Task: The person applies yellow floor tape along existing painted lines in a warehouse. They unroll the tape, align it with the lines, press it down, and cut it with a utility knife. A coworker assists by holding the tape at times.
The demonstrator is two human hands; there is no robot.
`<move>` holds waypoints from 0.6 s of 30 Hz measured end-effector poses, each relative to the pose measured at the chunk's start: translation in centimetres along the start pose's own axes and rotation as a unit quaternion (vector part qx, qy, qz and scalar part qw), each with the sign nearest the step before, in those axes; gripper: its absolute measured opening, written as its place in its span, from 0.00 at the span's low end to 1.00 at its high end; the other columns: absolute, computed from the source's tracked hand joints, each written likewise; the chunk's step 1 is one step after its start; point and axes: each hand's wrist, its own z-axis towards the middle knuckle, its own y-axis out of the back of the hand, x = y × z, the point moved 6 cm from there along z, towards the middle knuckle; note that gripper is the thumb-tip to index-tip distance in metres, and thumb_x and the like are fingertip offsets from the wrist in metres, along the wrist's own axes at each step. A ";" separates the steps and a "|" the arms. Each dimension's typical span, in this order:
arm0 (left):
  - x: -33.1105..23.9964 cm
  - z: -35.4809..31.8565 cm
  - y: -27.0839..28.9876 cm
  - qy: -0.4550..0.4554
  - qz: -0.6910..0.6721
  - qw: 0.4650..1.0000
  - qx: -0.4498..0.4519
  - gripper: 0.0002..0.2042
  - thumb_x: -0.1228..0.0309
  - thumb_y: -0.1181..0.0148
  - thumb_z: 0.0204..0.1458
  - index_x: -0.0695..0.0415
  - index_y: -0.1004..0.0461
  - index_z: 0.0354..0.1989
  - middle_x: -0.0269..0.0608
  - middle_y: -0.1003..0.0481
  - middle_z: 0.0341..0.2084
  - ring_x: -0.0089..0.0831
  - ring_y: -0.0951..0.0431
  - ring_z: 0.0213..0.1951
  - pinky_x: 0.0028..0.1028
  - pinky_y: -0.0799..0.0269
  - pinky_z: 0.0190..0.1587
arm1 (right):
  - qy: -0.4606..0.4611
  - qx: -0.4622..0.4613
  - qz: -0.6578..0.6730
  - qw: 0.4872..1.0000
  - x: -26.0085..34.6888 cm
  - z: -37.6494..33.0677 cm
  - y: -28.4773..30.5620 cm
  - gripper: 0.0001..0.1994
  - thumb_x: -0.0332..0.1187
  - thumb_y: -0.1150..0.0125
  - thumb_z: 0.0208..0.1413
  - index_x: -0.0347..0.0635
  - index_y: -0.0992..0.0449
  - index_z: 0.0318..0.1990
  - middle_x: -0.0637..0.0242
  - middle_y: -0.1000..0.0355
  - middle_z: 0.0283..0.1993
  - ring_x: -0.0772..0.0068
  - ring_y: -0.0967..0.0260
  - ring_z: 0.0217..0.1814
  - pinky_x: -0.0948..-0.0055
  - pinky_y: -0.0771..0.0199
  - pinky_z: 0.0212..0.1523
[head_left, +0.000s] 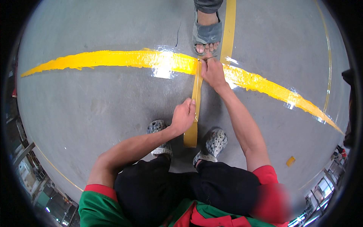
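My left hand (pixel 184 114) is closed on a yellow-brown tape strip (pixel 197 89), which runs up from its fingers toward the painted line. Below that hand, a flat length of the same colour (pixel 190 137) lies on the floor between my shoes. My right hand (pixel 213 71) is closed at the far end of the strip, over the line, with a thin dark rod-like tool (pixel 212 57) sticking out of its fingers; its kind is unclear. A glossy yellow painted line (pixel 109 58) crosses the floor from left to right, with ragged edges.
Just beyond my right hand stands another person's foot in a grey sandal (pixel 207 33). A yellow-brown floor stripe (pixel 228 32) runs away beside it. My speckled clogs (pixel 216 143) are near the strip. A small yellow piece (pixel 290 161) lies at the right on the grey floor (pixel 102 109).
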 end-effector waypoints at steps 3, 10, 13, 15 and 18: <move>-0.2 0.1 0.0 -0.007 0.012 1.000 0.007 0.15 0.65 0.56 0.67 0.63 0.35 0.29 0.58 0.29 0.16 0.58 0.24 0.23 0.49 0.32 0.29 | 0.016 0.003 -0.017 1.000 -0.1 -0.2 -0.2 0.03 0.22 0.44 0.56 0.34 0.29 0.37 0.45 0.27 0.30 0.40 0.26 0.35 0.52 0.27 0.36; -0.2 -0.5 0.0 -0.024 0.037 0.999 0.014 0.13 0.66 0.55 0.66 0.61 0.34 0.31 0.58 0.29 0.18 0.61 0.24 0.27 0.51 0.31 0.30 | 0.004 0.005 -0.014 1.000 -0.2 -0.4 -0.2 0.03 0.22 0.44 0.57 0.34 0.29 0.37 0.46 0.27 0.32 0.40 0.26 0.36 0.53 0.26 0.38; -1.8 -4.6 -2.9 -0.158 0.052 0.967 0.191 0.11 0.67 0.50 0.63 0.61 0.34 0.31 0.58 0.31 0.19 0.59 0.25 0.26 0.46 0.30 0.30 | 0.004 0.007 -0.018 1.000 -0.4 -0.5 -0.3 0.03 0.22 0.44 0.57 0.34 0.30 0.37 0.46 0.27 0.33 0.40 0.26 0.36 0.53 0.26 0.38; -1.7 -4.8 -3.0 -0.142 0.032 0.979 0.145 0.10 0.68 0.49 0.62 0.60 0.34 0.32 0.58 0.30 0.20 0.61 0.25 0.28 0.46 0.29 0.31 | 0.001 0.000 -0.009 1.000 -0.5 -0.7 -0.2 0.03 0.22 0.43 0.57 0.34 0.30 0.38 0.46 0.27 0.33 0.41 0.26 0.37 0.52 0.26 0.37; -0.7 -4.2 -3.2 -0.069 0.030 0.991 0.108 0.11 0.66 0.50 0.64 0.62 0.35 0.34 0.60 0.29 0.22 0.63 0.26 0.29 0.48 0.30 0.31 | 0.017 0.003 -0.025 1.000 -0.4 -0.7 -0.1 0.04 0.23 0.43 0.57 0.34 0.29 0.39 0.46 0.26 0.33 0.40 0.26 0.37 0.53 0.25 0.38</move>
